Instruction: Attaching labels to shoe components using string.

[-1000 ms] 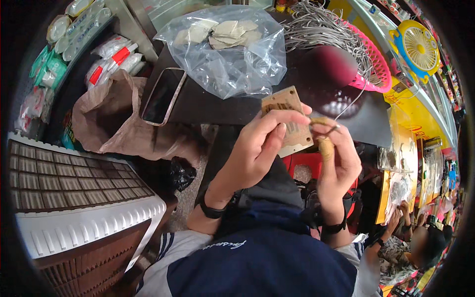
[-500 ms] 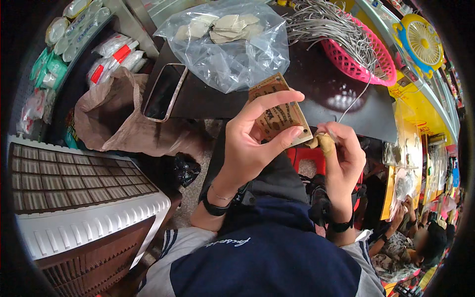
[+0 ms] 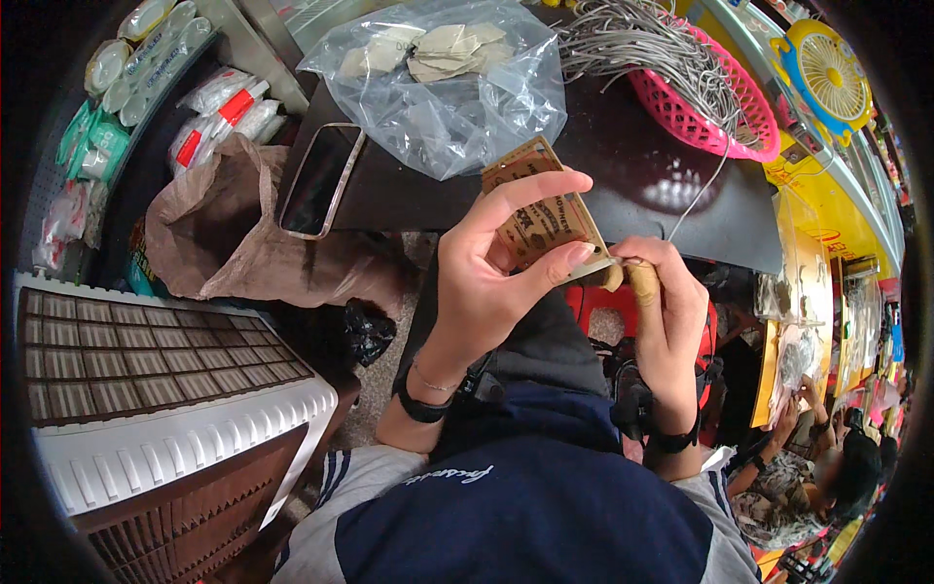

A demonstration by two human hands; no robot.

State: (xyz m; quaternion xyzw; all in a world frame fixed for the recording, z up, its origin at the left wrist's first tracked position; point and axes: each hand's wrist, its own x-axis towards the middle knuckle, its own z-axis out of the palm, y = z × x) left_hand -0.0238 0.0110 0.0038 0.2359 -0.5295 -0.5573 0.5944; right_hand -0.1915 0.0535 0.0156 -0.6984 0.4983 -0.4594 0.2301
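My left hand (image 3: 496, 268) is closed on a small stack of brown printed cardboard tags (image 3: 545, 232), with thumb in front and index finger across the top. The stack is tilted above my lap. At its lower right corner, my right hand (image 3: 671, 302) is closed in a pinch, with tan tape wrapped round a finger. A thin grey cord (image 3: 696, 200) runs down from the pink basket (image 3: 671, 112) into the right fingers. Its end is hidden by them. More grey cords (image 3: 662, 58) lie heaped in that basket.
On the dark table (image 3: 623, 195) lie a clear plastic bag (image 3: 467, 117) with pale card pieces (image 3: 457, 51) and a phone (image 3: 321, 180). A brown sack (image 3: 263, 243) and a white-and-brown appliance (image 3: 175, 419) stand at left. A yellow-blue fan (image 3: 827, 83) is at far right; other people work beyond.
My right hand has shifted slightly left, closer to the corner of the tags. The stack in my left hand has moved a little up and left.
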